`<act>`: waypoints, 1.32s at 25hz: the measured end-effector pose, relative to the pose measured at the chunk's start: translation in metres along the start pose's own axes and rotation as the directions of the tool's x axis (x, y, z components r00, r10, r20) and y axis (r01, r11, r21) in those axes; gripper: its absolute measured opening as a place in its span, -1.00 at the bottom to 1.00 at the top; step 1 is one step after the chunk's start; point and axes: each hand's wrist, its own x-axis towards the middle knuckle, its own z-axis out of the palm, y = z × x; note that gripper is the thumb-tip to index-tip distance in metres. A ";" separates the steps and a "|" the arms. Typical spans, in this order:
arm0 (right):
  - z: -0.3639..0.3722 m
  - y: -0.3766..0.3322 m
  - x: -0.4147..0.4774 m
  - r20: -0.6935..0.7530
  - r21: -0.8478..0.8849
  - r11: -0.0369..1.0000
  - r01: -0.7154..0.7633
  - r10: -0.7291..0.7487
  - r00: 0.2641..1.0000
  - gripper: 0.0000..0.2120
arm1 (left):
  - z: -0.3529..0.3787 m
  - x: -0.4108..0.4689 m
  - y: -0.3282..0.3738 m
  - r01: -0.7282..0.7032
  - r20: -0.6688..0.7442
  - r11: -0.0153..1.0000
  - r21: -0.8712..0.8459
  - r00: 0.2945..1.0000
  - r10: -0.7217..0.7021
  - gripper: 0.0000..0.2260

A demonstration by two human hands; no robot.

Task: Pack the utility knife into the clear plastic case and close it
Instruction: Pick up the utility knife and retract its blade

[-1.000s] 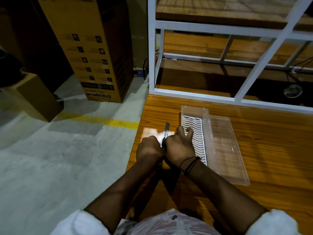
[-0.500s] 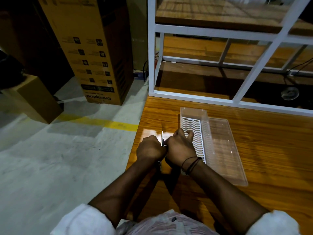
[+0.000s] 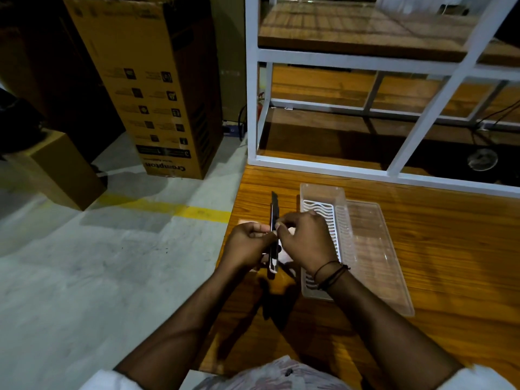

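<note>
The utility knife [image 3: 274,212] is a slim dark tool held upright over the wooden table, its tip pointing away from me. My left hand [image 3: 249,244] grips its lower body from the left. My right hand [image 3: 305,239] pinches its middle from the right with thumb and fingers. The clear plastic case [image 3: 368,249] lies open just right of my hands, with a white ribbed insert [image 3: 319,209] in its left half and the flat clear lid spread out to the right.
The wooden table [image 3: 450,249] ends at a left edge just beside my left hand. A white metal shelf frame [image 3: 309,164] stands behind the case. On the concrete floor to the left stand a tall cardboard box [image 3: 157,88] and a smaller box [image 3: 59,170].
The knife has risen out from between my hands, so more of its body and tip shows above them. My right-hand fingers have shifted from resting near the insert to pinching the knife.
</note>
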 end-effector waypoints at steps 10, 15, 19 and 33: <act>-0.043 0.004 0.004 0.125 0.702 0.649 -0.294 0.295 0.947 -0.73 | 0.001 -0.025 0.017 -0.270 0.143 0.963 -0.026 0.952 0.271 -0.60; -0.049 0.011 0.006 0.007 0.691 0.696 -0.194 0.263 0.965 -0.72 | -0.011 -0.037 0.027 -0.460 0.426 0.851 0.254 0.843 0.328 -0.02; -0.050 0.013 0.006 0.002 0.721 0.672 -0.168 0.240 0.971 -0.70 | -0.012 -0.038 0.026 -0.575 0.485 0.757 0.311 0.781 0.394 0.05; -0.055 0.015 -0.007 0.058 0.783 0.609 -0.126 0.129 0.990 -0.51 | -0.009 -0.032 0.020 -0.630 0.470 0.721 0.289 0.750 0.466 0.04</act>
